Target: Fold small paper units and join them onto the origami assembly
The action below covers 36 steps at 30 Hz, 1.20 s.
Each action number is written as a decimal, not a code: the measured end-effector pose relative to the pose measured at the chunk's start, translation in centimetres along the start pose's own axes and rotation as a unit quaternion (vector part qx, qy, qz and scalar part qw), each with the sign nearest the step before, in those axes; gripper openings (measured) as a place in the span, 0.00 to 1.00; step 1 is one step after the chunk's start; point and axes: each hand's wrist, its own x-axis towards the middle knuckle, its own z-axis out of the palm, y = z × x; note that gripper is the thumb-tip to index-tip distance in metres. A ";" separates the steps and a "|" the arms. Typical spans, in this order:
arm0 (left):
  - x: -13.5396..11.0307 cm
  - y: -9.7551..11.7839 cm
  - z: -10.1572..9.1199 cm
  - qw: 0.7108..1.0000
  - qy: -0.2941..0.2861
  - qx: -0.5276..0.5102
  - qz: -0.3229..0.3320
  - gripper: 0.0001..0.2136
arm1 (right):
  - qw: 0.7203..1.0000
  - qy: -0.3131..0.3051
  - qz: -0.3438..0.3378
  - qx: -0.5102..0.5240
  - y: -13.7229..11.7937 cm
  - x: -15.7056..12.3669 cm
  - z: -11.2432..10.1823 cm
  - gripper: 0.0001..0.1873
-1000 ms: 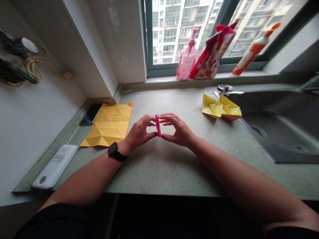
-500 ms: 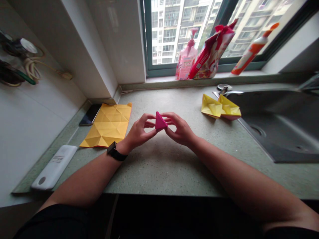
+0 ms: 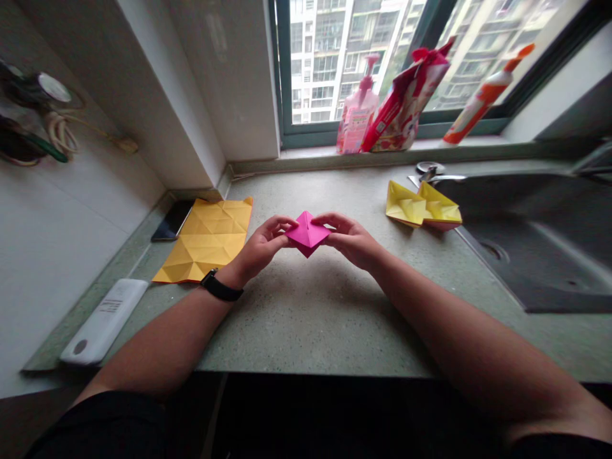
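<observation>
A folded magenta origami paper piece (image 3: 307, 233) is held above the middle of the counter, its diamond-shaped face turned up toward me. My left hand (image 3: 264, 245) grips its left corner between thumb and fingers. On the opposite corner my right hand (image 3: 351, 240) is closed in the same way. To the left of my left hand lies a creased sheet of yellow-orange paper (image 3: 210, 236), partly opened out. Two joined yellow folded paper boxes (image 3: 406, 205) stand to the right, by the sink's edge.
A dark phone (image 3: 171, 222) touches the creased sheet's far left side, and a white power bank (image 3: 104, 322) lies at the front left. The sink (image 3: 540, 255) takes up the right. A pink pump bottle (image 3: 357, 118), a red bag (image 3: 408, 102) and an orange-white bottle (image 3: 480, 102) stand on the windowsill.
The magenta paper has turned from a narrow triangle to a wider diamond face. My hands have moved slightly apart, holding it by opposite corners.
</observation>
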 end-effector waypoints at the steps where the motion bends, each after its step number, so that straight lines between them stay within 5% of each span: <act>1: 0.0 0.1 0.0 1.000 0.007 -0.007 -0.011 0.10 | 1.000 -0.004 0.021 0.018 -0.2 -0.1 0.0 0.20; 7: 0.0 0.0 -0.2 0.997 0.000 -0.052 -0.064 0.14 | 0.997 -0.017 0.064 0.050 -0.6 -0.2 0.4 0.18; 14: 0.1 -1.1 -0.2 0.982 -0.015 0.175 -0.069 0.12 | 0.986 -0.020 0.042 -0.160 1.1 -0.1 0.4 0.16; 24: -0.9 -0.8 0.4 0.838 -0.066 0.540 0.042 0.10 | 0.843 -0.037 -0.083 -0.530 1.3 -0.8 0.7 0.11; 28: -0.8 -1.3 0.4 0.830 -0.087 0.548 0.053 0.09 | 0.797 -0.041 -0.101 -0.595 1.5 -0.7 0.5 0.07; 36: -0.7 -1.3 0.3 0.835 -0.112 0.532 0.086 0.10 | 0.767 -0.064 -0.095 -0.631 1.3 -0.6 0.3 0.06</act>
